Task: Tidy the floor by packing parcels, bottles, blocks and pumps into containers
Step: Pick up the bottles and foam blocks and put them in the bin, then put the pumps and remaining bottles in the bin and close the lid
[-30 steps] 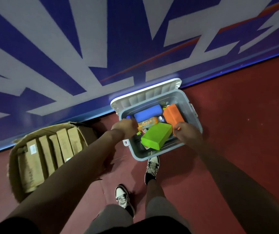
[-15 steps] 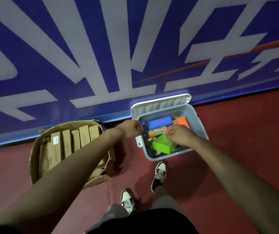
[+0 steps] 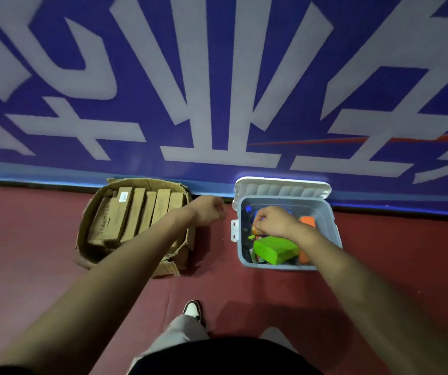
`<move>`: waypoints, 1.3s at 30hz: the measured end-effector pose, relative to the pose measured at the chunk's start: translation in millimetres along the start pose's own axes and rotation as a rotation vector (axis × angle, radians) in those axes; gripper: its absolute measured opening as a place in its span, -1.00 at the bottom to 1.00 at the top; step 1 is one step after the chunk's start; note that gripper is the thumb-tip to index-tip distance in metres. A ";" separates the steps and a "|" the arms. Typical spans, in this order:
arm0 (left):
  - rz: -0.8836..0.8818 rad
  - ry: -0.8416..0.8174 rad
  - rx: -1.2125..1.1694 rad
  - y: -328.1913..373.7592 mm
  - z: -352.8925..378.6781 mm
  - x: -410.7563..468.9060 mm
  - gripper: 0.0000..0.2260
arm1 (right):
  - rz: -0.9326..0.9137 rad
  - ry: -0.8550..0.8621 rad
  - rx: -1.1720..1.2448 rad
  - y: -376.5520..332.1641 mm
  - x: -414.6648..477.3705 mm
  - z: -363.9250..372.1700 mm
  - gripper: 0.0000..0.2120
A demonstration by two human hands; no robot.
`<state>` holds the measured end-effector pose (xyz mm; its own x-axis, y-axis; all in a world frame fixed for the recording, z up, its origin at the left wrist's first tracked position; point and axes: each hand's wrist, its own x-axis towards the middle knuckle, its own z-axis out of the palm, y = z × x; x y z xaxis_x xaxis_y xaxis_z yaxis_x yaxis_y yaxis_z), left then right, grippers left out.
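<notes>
A blue wall banner (image 3: 217, 77) with big white characters fills the upper part of the view, and below it runs the dark red floor (image 3: 393, 253). Against the foot of the banner sits a battered open cardboard box (image 3: 136, 182), packed with a row of long brown cardboard parcels (image 3: 133, 215) standing side by side. Just to its right, apart from it, stands a grey plastic storage bin (image 3: 333, 231), its white lid (image 3: 282, 186) tipped back against the banner. In the bin's near half a green foam block (image 3: 275, 250) lies tilted on top of the other contents, and an orange foam block (image 3: 307, 221) lies at the far right side. The right hand (image 3: 274, 221) reaches into the middle of the bin, fingers curled together over an orange-labelled bottle (image 3: 255, 230), of which only a small bit shows beneath the fingertips. The left hand (image 3: 208, 212) hovers over the gap between box and bin, touching neither, fingers curled into the palm with nothing seen in them. One black-and-white shoe (image 3: 192, 309) stands on the floor below
</notes>
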<state>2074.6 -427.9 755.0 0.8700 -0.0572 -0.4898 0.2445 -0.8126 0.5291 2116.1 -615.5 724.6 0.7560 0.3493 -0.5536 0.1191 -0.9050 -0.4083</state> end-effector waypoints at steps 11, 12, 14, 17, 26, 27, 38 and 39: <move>-0.277 0.306 -0.224 25.8 67.8 -106.9 -0.82 | -0.379 -0.144 -0.219 1.5 -60.3 3.1 -0.83; -0.309 0.315 -0.223 25.8 73.8 -119.2 -0.81 | -0.403 -0.169 -0.228 -0.4 -65.9 6.0 -0.85; -0.355 0.301 -0.191 23.2 83.2 -136.9 -0.80 | -0.442 -0.183 -0.246 -4.4 -72.7 11.1 -0.85; -0.405 0.310 -0.178 22.1 95.3 -166.3 -0.80 | -0.501 -0.206 -0.271 -8.9 -84.7 23.7 -0.85; -0.550 0.415 -0.283 23.6 144.9 -279.0 -0.78 | -0.683 -0.319 -0.397 -39.2 -153.3 80.0 -0.81; -0.576 0.428 -0.303 23.1 152.8 -294.8 -0.77 | -0.704 -0.333 -0.416 -43.6 -163.8 89.5 -0.82; -0.824 0.618 -0.553 16.8 290.0 -498.0 -0.78 | -0.988 -0.428 -0.647 -73.3 -328.8 221.3 -0.80; -0.844 0.643 -0.590 16.6 306.2 -516.7 -0.78 | -1.003 -0.445 -0.673 -72.2 -346.2 235.9 -0.80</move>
<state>1498.1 -589.4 804.7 0.3556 0.7971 -0.4880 0.8487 -0.0566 0.5259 1694.0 -613.8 774.6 -0.1158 0.8774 -0.4655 0.9057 -0.0991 -0.4121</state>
